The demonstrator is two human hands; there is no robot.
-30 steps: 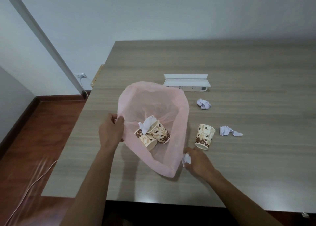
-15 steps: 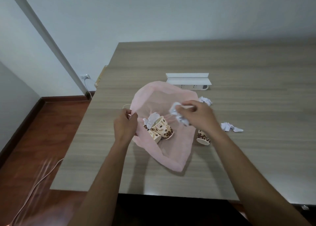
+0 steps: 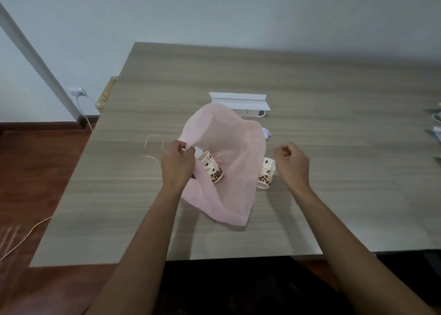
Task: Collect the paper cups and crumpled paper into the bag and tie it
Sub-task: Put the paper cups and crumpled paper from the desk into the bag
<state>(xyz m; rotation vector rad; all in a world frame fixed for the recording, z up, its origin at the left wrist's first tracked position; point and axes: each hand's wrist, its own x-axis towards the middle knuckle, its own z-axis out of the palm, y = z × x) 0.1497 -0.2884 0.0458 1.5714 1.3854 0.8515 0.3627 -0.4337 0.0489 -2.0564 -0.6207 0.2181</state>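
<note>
Pink bag [image 3: 226,171] pinched by left hand [image 3: 177,163], right hand [image 3: 292,164] beside

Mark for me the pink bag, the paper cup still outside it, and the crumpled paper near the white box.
pink bag [image 3: 229,147]: head view, on its translucent upper wall.
paper cup [image 3: 265,175]: head view, on its printed side, right of the bag.
crumpled paper [image 3: 267,133]: head view, on the part showing past the bag's edge.
</note>
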